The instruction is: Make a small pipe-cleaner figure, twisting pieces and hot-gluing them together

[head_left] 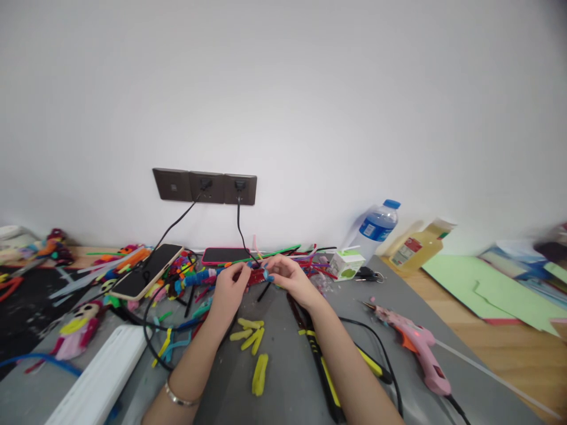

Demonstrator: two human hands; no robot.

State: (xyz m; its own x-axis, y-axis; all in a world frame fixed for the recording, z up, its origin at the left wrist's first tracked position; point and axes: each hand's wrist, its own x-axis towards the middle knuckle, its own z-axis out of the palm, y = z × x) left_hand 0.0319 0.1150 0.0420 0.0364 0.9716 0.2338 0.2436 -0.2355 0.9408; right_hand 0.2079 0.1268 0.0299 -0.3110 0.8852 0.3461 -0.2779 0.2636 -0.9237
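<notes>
In the middle of the table, my left hand (233,282) and my right hand (290,277) work close together. The fingers of my right hand pinch a small blue fuzzy pipe cleaner piece (267,275). My left fingers are closed just to its left, and what they hold is hidden. Behind and between the hands lies a red fuzzy bundle (256,276). Several short yellow folded pipe cleaner pieces (260,375) lie on the grey mat (283,378) nearer to me. Yellow-and-black pliers (319,366) rest partly under my right forearm.
A pink glue gun (419,345) lies at the right, its cord reaching the front edge. A white power strip (104,375) and a phone (148,271) are at the left, among coloured pipe cleaners. A water bottle (376,227), a juice bottle (416,248) and a small box (346,264) stand behind.
</notes>
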